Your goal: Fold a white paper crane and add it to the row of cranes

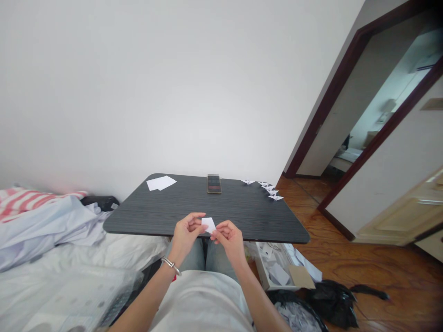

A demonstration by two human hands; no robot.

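A small folded piece of white paper (pixel 209 224) is held up between my two hands, over the near edge of the dark table (pixel 145 216). My left hand (pixel 188 233) pinches its left side between thumb and fingers. On the lower right corner, the fingertips of my right hand (pixel 228 236) are closed. Several folded white paper figures with pointed wings (pixel 271 192) stand in a row at the table's right side. Flat white paper sheets (pixel 161 182) lie overlapping at the far left corner.
A phone (pixel 213 184) lies at the back middle of the table, by the wall. Below the right side are an open box of papers (pixel 277 269) and a black bag (pixel 334 302) on the wooden floor. A bed with clothes (pixel 51 221) is at left.
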